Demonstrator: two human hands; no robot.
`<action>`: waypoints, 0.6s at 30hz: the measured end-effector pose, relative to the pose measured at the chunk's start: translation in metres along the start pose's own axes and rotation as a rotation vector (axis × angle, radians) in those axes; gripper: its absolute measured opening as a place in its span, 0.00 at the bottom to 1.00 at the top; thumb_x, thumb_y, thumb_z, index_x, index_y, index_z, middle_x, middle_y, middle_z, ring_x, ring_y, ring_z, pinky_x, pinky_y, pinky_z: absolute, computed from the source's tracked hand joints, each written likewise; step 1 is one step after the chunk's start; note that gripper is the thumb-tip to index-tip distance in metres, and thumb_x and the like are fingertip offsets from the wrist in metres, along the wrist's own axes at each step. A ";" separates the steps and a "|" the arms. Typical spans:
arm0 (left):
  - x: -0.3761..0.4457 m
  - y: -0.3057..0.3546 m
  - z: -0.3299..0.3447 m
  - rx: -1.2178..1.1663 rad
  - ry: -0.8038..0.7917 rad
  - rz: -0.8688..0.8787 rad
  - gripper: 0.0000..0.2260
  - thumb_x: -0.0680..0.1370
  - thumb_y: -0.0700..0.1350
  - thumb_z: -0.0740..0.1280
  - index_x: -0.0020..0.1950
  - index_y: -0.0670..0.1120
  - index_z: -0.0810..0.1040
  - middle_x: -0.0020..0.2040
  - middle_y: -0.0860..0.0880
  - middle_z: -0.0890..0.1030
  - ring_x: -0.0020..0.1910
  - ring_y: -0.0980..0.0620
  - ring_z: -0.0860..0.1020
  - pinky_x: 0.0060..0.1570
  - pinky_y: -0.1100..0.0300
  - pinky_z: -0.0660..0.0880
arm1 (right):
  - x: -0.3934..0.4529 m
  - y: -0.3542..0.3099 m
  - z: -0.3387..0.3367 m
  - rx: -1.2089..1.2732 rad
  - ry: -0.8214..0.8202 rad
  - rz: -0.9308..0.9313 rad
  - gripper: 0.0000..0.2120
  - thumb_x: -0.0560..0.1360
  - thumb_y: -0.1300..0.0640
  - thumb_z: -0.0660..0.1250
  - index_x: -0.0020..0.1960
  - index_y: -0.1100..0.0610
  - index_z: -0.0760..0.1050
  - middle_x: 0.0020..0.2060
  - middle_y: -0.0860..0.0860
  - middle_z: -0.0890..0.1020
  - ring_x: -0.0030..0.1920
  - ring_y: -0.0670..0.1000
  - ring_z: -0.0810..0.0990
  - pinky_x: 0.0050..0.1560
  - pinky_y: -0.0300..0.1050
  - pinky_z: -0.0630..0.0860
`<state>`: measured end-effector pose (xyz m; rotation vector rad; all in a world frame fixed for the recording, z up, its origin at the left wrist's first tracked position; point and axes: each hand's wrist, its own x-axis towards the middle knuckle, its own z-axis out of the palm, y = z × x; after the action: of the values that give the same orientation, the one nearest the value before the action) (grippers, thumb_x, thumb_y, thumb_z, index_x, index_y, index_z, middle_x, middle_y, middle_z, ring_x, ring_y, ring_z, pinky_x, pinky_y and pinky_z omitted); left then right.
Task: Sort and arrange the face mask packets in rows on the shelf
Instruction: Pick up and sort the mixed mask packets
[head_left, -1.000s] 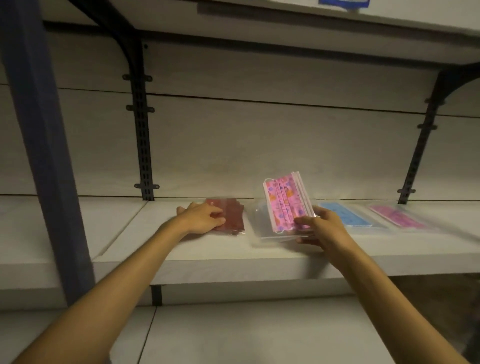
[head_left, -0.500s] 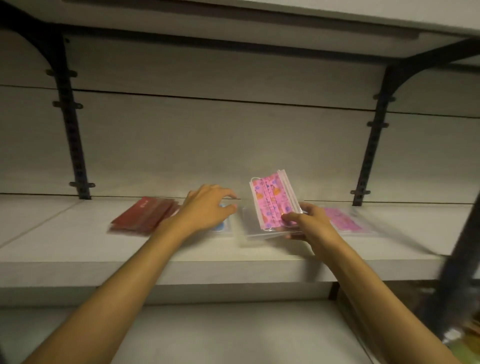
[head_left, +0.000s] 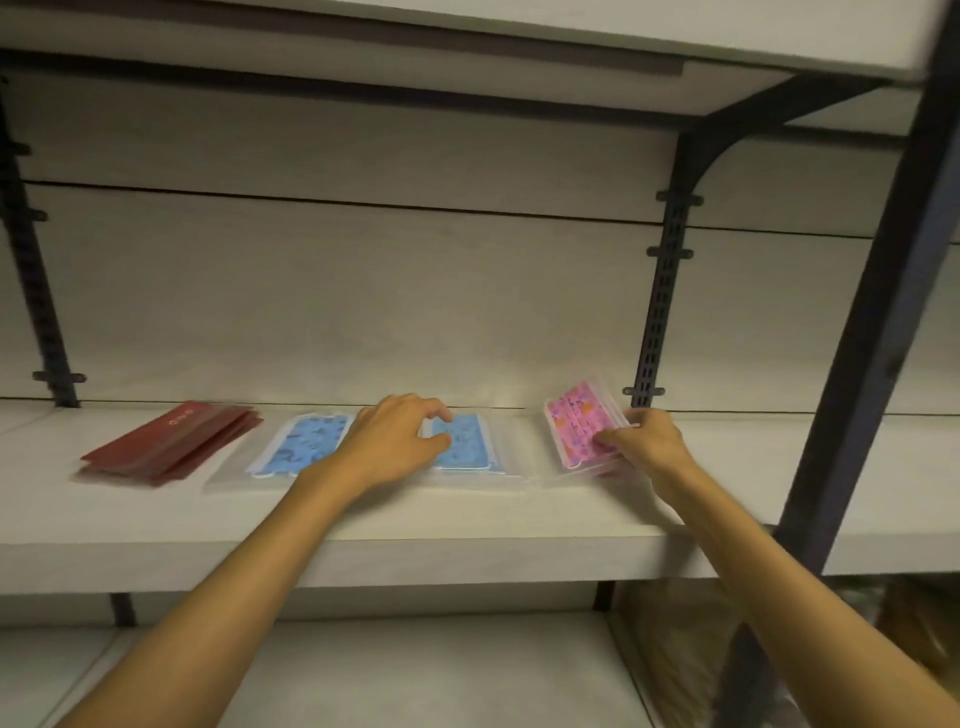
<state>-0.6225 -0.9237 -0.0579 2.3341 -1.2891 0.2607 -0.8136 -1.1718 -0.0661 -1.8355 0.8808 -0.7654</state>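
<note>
Left of your left hand lie red packets and a blue packet; that hand's curled fingers rest on another blue packet. Your right hand grips tilted pink packets on the shelf.

Right hand apparently gripping pink packets

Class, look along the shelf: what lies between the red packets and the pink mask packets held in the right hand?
In the head view, two blue mask packets: the left blue packet and the right blue packet, on which the left hand rests.
</note>
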 end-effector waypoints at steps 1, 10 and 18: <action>0.001 0.001 0.001 0.002 -0.003 0.002 0.14 0.79 0.55 0.65 0.64 0.58 0.76 0.64 0.53 0.77 0.65 0.50 0.72 0.64 0.51 0.68 | 0.004 0.003 -0.001 -0.033 0.021 0.001 0.08 0.68 0.63 0.75 0.43 0.57 0.77 0.43 0.58 0.85 0.42 0.59 0.86 0.44 0.59 0.84; 0.006 0.005 0.004 0.003 -0.027 -0.001 0.12 0.79 0.53 0.65 0.62 0.58 0.78 0.63 0.53 0.78 0.62 0.51 0.74 0.60 0.54 0.69 | 0.014 0.019 -0.003 -0.873 0.066 -0.249 0.33 0.73 0.42 0.71 0.73 0.53 0.66 0.67 0.57 0.71 0.65 0.61 0.71 0.62 0.58 0.74; 0.007 0.014 0.012 -0.047 -0.036 -0.012 0.11 0.78 0.52 0.66 0.61 0.58 0.79 0.63 0.54 0.77 0.62 0.51 0.74 0.61 0.55 0.70 | 0.011 0.025 0.005 -0.896 -0.203 -0.375 0.15 0.80 0.44 0.60 0.62 0.45 0.79 0.59 0.53 0.78 0.58 0.57 0.75 0.59 0.55 0.75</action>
<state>-0.6310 -0.9415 -0.0619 2.3167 -1.2842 0.1831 -0.8099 -1.1869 -0.0894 -2.8702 0.8129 -0.3948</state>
